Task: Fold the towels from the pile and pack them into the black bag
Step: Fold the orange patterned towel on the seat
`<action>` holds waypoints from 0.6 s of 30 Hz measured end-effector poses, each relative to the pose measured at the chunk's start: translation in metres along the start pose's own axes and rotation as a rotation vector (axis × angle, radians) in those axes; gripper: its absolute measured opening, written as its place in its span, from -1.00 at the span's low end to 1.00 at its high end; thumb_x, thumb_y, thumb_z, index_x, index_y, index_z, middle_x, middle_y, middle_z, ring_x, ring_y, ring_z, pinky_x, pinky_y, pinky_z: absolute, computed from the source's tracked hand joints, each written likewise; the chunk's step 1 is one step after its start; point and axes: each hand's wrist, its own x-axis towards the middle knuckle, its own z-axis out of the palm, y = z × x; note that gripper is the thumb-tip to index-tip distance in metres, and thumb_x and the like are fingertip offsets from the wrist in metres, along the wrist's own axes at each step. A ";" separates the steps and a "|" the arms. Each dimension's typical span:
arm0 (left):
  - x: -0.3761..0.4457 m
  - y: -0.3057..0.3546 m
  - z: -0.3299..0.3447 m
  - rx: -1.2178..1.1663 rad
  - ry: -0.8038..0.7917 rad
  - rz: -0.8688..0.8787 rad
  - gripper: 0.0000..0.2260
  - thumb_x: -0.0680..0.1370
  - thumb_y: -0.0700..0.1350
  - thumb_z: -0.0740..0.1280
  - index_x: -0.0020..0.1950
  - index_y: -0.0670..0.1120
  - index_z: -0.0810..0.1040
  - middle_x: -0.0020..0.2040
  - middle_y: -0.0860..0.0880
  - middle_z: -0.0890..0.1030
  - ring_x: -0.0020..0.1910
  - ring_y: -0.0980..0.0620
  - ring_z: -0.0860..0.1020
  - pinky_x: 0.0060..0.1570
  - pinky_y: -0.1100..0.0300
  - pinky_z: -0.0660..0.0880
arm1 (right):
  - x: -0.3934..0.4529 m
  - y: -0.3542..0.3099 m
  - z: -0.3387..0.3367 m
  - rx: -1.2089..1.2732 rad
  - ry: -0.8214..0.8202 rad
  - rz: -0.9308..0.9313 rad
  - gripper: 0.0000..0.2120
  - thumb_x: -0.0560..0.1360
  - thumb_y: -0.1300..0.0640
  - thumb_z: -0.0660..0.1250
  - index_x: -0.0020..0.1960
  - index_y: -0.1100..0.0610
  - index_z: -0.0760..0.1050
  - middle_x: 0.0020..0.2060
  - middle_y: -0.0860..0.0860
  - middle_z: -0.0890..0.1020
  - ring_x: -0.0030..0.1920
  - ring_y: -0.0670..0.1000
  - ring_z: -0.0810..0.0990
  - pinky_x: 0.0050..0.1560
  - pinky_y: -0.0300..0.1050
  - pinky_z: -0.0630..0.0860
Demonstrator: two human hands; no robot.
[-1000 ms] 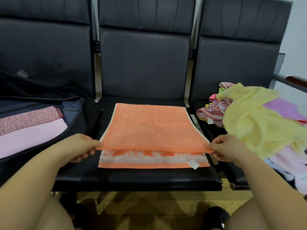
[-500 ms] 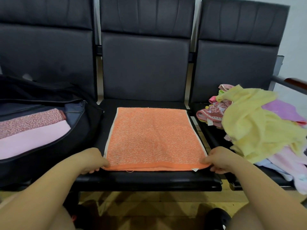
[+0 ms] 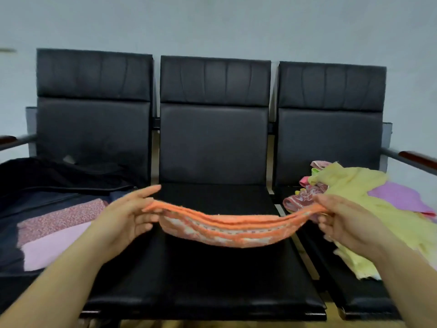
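A folded orange towel (image 3: 227, 229) hangs in the air above the middle seat (image 3: 212, 275), sagging in its middle. My left hand (image 3: 125, 216) holds its left end and my right hand (image 3: 340, 221) grips its right end. The black bag (image 3: 47, 183) lies open on the left seat with a patterned pink towel (image 3: 63, 218) and a plain pink towel (image 3: 54, 247) folded inside. The towel pile (image 3: 369, 209) sits on the right seat, topped by a yellow towel, with purple, pink and red-patterned ones under it.
Three black padded seats stand in a row against a pale wall. Wooden-capped armrests (image 3: 416, 159) stick out at both ends of the row. The front edge of the middle seat lies below my forearms.
The orange towel lay flat on the middle seat with both hands at its front edge. Both hands have now lifted it off the seat, folded, and the view has tilted upward.
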 end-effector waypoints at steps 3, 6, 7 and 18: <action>-0.017 0.049 0.012 -0.214 -0.013 0.179 -0.70 0.54 -0.20 0.18 -0.11 -0.01 0.71 -0.38 0.00 0.64 -0.52 0.19 0.56 -0.54 0.41 0.46 | -0.008 -0.043 0.008 0.205 -0.033 -0.192 -0.69 0.01 -0.04 0.64 -0.30 0.03 0.69 -0.41 -0.03 0.63 -0.44 -0.14 0.61 -0.45 -0.31 0.54; -0.020 0.078 0.020 -0.277 -0.001 0.274 -0.59 0.60 -0.18 0.15 -0.25 0.07 0.73 -0.34 0.03 0.67 -0.47 0.22 0.59 -0.49 0.43 0.49 | -0.011 -0.076 0.017 0.317 -0.020 -0.291 -0.79 0.35 0.07 0.29 -0.32 0.00 0.70 -0.34 -0.05 0.68 -0.27 -0.11 0.69 -0.30 -0.26 0.61; -0.018 0.082 0.023 -0.285 0.009 0.281 -0.61 0.60 -0.18 0.15 -0.22 0.05 0.73 -0.33 0.04 0.67 -0.45 0.22 0.60 -0.47 0.42 0.50 | -0.007 -0.079 0.017 0.318 -0.022 -0.309 -0.75 0.40 0.08 0.26 -0.30 0.00 0.70 -0.32 -0.05 0.69 -0.21 -0.09 0.70 -0.24 -0.22 0.63; 0.060 -0.044 -0.001 -0.178 0.240 -0.162 -0.73 0.62 -0.24 0.15 0.31 -0.12 0.42 -0.16 -0.19 0.61 -0.42 0.03 0.66 -0.48 0.21 0.58 | 0.067 0.049 0.000 0.114 0.206 0.029 -0.67 0.49 0.15 0.33 0.24 0.17 0.50 -0.03 0.12 0.68 0.01 0.07 0.67 -0.01 -0.01 0.61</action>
